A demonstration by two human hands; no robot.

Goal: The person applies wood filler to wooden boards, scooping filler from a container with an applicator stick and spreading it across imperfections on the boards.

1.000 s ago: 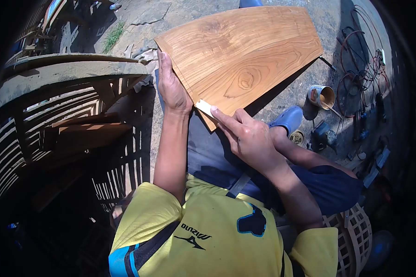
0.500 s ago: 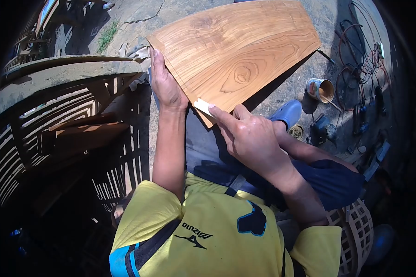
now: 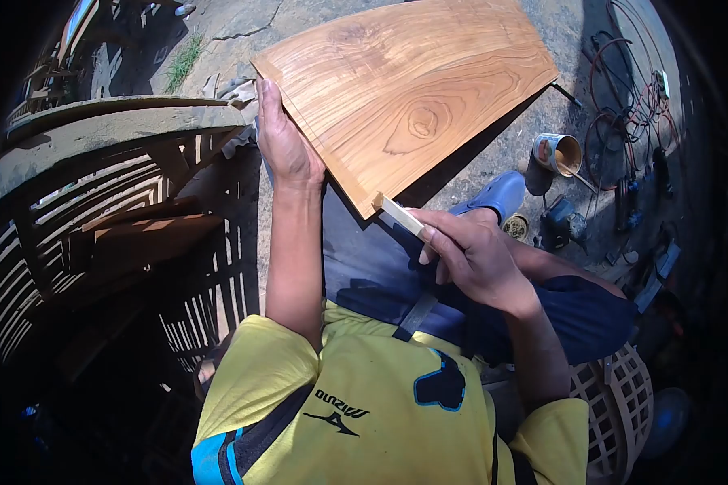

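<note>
A wooden panel (image 3: 429,89) with strong brown grain slants across the upper middle, its near end over my lap. My left hand (image 3: 287,145) holds the panel's left edge, the palm against the side; some fingers are hidden. In my right hand (image 3: 477,250) is a flat, pale scraper strip (image 3: 403,217), pinched between thumb and fingers. The strip's tip, with a small brownish lump on it, is at the panel's near corner.
Slatted wooden furniture (image 3: 121,133) stands at the left. On the ground at the right are an open can (image 3: 556,153) of brown paste with a stick in it, a blue power tool (image 3: 565,220) and tangled cables (image 3: 623,121). A blue clog (image 3: 501,198) is on my foot.
My right hand has drawn the strip back from the panel's face to its near corner and turned it. The panel and left hand have shifted slightly left in view.
</note>
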